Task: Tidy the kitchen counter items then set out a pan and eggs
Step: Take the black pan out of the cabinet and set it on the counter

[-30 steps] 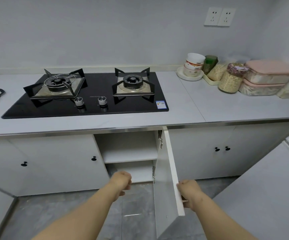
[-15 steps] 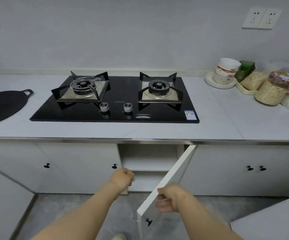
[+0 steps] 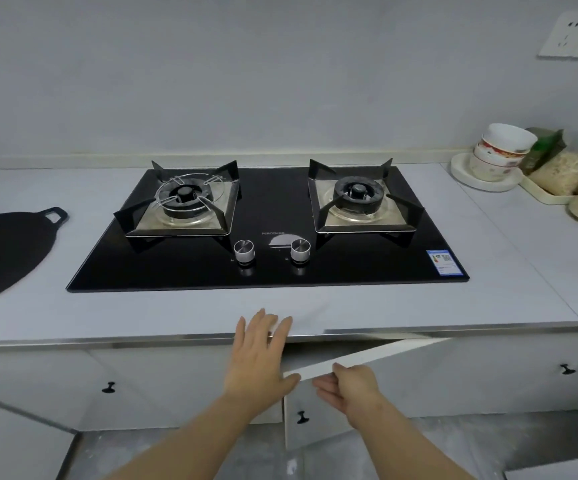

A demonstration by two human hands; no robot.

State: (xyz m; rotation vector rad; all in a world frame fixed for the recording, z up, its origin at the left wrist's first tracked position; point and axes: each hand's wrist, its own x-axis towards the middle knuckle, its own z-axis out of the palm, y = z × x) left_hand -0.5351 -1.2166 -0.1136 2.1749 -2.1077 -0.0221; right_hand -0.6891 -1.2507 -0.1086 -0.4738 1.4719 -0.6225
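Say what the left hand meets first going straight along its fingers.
Likely the counter at its front edge; depth is unclear. If the left hand clears it, the hob comes next.

stove (image 3: 266, 233) lying black and flat, two burners | knobs (image 3: 244, 251) standing side by side at its front | blue sticker (image 3: 444, 262) sitting on its front right corner | cabinet door (image 3: 419, 375) hanging ajar below | sockets (image 3: 573, 34) sitting on wall
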